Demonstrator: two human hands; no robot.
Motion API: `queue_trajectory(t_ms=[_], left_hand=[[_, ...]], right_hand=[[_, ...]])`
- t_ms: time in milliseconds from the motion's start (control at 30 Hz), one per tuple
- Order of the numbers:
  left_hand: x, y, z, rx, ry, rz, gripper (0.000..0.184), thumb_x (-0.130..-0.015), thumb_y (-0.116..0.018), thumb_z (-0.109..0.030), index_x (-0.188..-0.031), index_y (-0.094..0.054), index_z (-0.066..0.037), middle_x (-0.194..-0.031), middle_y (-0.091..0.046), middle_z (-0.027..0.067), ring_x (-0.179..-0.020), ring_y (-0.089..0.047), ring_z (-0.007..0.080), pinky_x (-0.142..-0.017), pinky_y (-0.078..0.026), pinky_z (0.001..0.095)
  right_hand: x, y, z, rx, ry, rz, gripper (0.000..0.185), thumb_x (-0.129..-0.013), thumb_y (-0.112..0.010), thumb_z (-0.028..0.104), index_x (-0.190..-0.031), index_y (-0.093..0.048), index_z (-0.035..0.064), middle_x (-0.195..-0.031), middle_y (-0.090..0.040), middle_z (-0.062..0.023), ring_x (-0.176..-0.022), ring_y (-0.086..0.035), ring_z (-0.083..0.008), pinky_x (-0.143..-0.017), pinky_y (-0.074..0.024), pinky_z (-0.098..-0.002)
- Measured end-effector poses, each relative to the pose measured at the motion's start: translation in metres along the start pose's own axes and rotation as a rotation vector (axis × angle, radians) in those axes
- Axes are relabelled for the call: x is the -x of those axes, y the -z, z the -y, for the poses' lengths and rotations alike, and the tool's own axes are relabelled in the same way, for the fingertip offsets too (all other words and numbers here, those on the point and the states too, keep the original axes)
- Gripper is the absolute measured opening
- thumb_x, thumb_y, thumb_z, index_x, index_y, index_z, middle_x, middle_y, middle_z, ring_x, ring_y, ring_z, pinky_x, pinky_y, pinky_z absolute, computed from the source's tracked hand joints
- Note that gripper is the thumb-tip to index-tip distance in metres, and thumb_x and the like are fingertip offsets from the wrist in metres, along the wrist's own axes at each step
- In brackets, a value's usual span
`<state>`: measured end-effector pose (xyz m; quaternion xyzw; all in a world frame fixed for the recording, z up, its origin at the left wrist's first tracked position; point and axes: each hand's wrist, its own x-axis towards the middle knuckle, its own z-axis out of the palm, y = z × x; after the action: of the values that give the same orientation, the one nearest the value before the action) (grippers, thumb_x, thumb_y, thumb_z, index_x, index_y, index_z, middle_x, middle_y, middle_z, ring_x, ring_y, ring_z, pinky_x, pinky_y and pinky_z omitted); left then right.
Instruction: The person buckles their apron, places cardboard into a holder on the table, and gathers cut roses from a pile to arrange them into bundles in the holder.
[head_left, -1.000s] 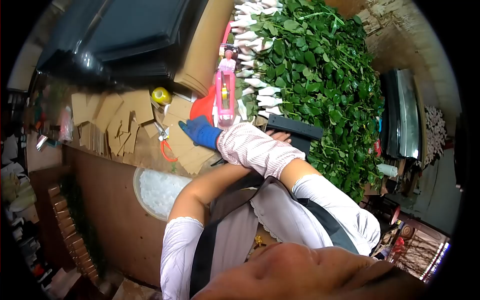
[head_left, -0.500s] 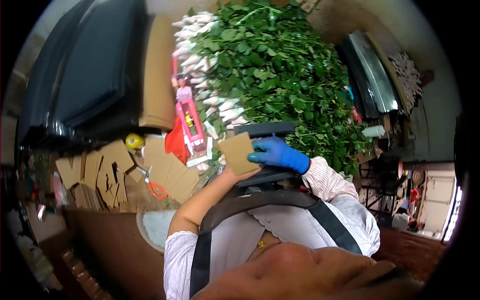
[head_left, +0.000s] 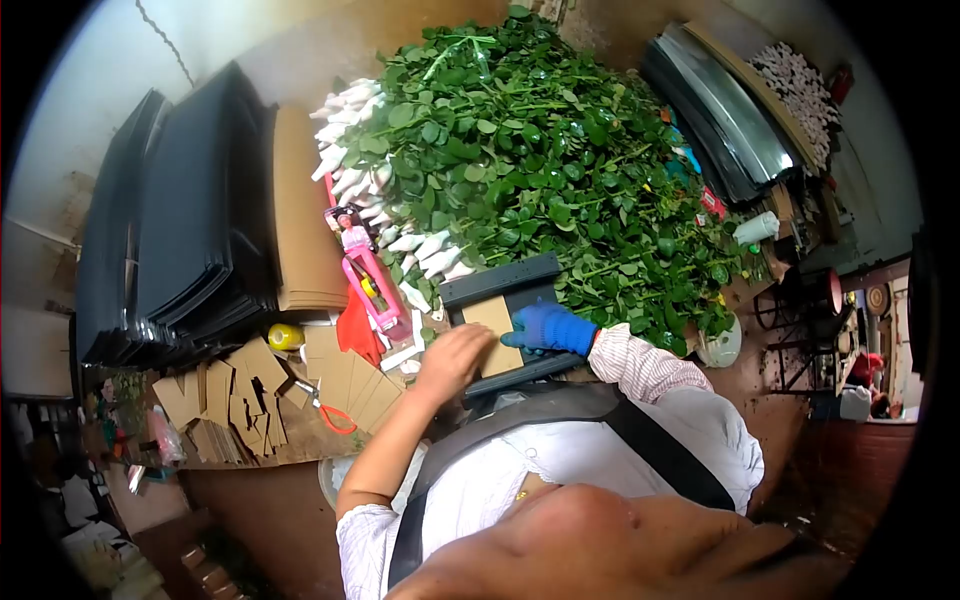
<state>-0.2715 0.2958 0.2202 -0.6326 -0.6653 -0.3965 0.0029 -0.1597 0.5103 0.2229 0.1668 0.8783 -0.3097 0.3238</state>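
Note:
A small tan cardboard piece [head_left: 490, 312] lies inside a black tray-like frame [head_left: 500, 281] with raised bars at its far and near sides. My bare left hand [head_left: 455, 358] lies along the cardboard's left edge, fingers stretched out and pressed near it. On the other side, my right hand [head_left: 550, 328] wears a blue knitted glove and pinches the cardboard's right edge, thumb on top. Its lower fingers are partly hidden. Beyond the frame spreads a big heap of leafy green stems [head_left: 560, 170], with white-wrapped flower heads [head_left: 350, 130] along its left side.
Cut cardboard pieces [head_left: 350, 380] and red-handled scissors [head_left: 333, 415] lie at left, near a yellow tape roll [head_left: 286, 336]. A pink tape dispenser [head_left: 372, 290] stands beside a red cloth [head_left: 358, 325]. Stacked black sheets [head_left: 195, 200] rise at far left. A white bucket [head_left: 722, 345] is at right.
The cardboard piece went from being held up between both hands down into the black frame. My left hand shifted to its left edge. The head view also moved.

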Motion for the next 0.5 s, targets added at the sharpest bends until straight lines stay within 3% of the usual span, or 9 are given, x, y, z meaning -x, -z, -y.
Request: queue_trajectory(t_ms=[167,200,233,267,300,333,367,467,500], left_hand=[[0.003,-0.027,-0.003,-0.062,0.150,0.100,0.013,-0.082,-0.071,-0.012,-0.091,-0.069,-0.003,-0.095,-0.067,0.0094,-0.088,-0.065,0.0283,-0.075,-0.055,0.0380],[0.001,-0.024,-0.007,-0.072,0.172,0.116,0.012,-0.082,-0.072,-0.014,-0.090,-0.070,-0.004,-0.096,-0.067,0.0093,-0.088,-0.066,0.0284,-0.074,-0.055,0.0374],[-0.002,-0.023,-0.011,-0.055,0.170,0.083,0.012,-0.082,-0.072,-0.013,-0.089,-0.070,-0.004,-0.096,-0.067,0.0093,-0.088,-0.066,0.0285,-0.074,-0.055,0.0371],[-0.004,-0.022,-0.013,-0.042,0.179,0.085,0.012,-0.082,-0.072,-0.012,-0.089,-0.070,-0.003,-0.096,-0.067,0.0094,-0.088,-0.066,0.0286,-0.074,-0.055,0.0371],[-0.006,-0.021,-0.013,-0.031,0.184,0.091,0.012,-0.082,-0.072,-0.011,-0.090,-0.069,-0.003,-0.096,-0.066,0.0095,-0.088,-0.066,0.0286,-0.075,-0.055,0.0371],[-0.007,-0.021,-0.014,-0.015,0.199,0.095,0.012,-0.081,-0.072,-0.010,-0.090,-0.069,-0.002,-0.096,-0.066,0.0102,-0.088,-0.066,0.0290,-0.075,-0.055,0.0373],[-0.007,-0.022,-0.013,-0.005,0.205,0.103,0.012,-0.081,-0.072,-0.009,-0.090,-0.069,-0.002,-0.096,-0.066,0.0109,-0.088,-0.066,0.0295,-0.075,-0.055,0.0375],[-0.004,-0.029,-0.010,-0.002,0.211,0.090,0.013,-0.081,-0.073,-0.008,-0.091,-0.069,-0.001,-0.096,-0.066,0.0116,-0.088,-0.066,0.0301,-0.075,-0.055,0.0376],[-0.005,-0.028,-0.011,-0.002,0.220,0.085,0.013,-0.081,-0.073,-0.008,-0.091,-0.070,-0.002,-0.095,-0.067,0.0108,-0.088,-0.066,0.0293,-0.075,-0.055,0.0372]], right_hand=[[0.019,0.037,0.026,0.415,0.293,-0.048,0.047,-0.091,-0.052,0.054,-0.100,-0.073,0.0132,-0.101,-0.072,-0.0143,-0.091,-0.070,-0.0331,-0.085,-0.0535,-0.0453],[0.015,0.053,0.027,0.252,0.380,-0.101,0.039,-0.092,-0.056,0.049,-0.104,-0.072,0.0156,-0.102,-0.072,-0.0129,-0.090,-0.069,-0.0335,-0.085,-0.0538,-0.0452],[0.012,0.069,0.028,-0.008,0.614,-0.353,0.030,-0.091,-0.060,0.041,-0.106,-0.071,0.0167,-0.100,-0.071,-0.0128,-0.088,-0.069,-0.0337,-0.081,-0.0548,-0.0443],[0.018,0.105,0.042,-0.016,0.639,-0.471,0.030,-0.090,-0.066,0.037,-0.114,-0.070,0.0197,-0.100,-0.071,-0.0114,-0.087,-0.070,-0.0306,-0.076,-0.0556,-0.0417],[-0.018,0.122,0.031,0.115,0.779,-0.819,0.034,-0.092,-0.064,0.033,-0.124,-0.065,0.0213,-0.099,-0.071,-0.0115,-0.084,-0.070,-0.0301,-0.074,-0.0557,-0.0425],[-0.016,0.166,0.046,0.144,0.610,-0.770,0.037,-0.091,-0.064,0.028,-0.127,-0.065,0.0189,-0.106,-0.071,-0.0112,-0.089,-0.069,-0.0306,-0.080,-0.0551,-0.0434],[-0.052,0.196,0.038,0.287,0.822,-1.149,0.044,-0.088,-0.066,0.024,-0.130,-0.061,0.0161,-0.117,-0.068,-0.0127,-0.098,-0.067,-0.0325,-0.087,-0.0532,-0.0447],[-0.123,0.269,0.017,0.804,0.309,-1.170,0.087,-0.083,-0.071,0.020,-0.155,-0.026,0.0100,-0.144,-0.051,-0.0167,-0.130,-0.050,-0.0331,-0.111,-0.0383,-0.0424],[-0.150,0.281,0.005,0.812,0.265,-1.077,0.077,-0.085,-0.068,0.019,-0.152,-0.032,0.0109,-0.142,-0.052,-0.0153,-0.128,-0.051,-0.0321,-0.109,-0.0394,-0.0426]])
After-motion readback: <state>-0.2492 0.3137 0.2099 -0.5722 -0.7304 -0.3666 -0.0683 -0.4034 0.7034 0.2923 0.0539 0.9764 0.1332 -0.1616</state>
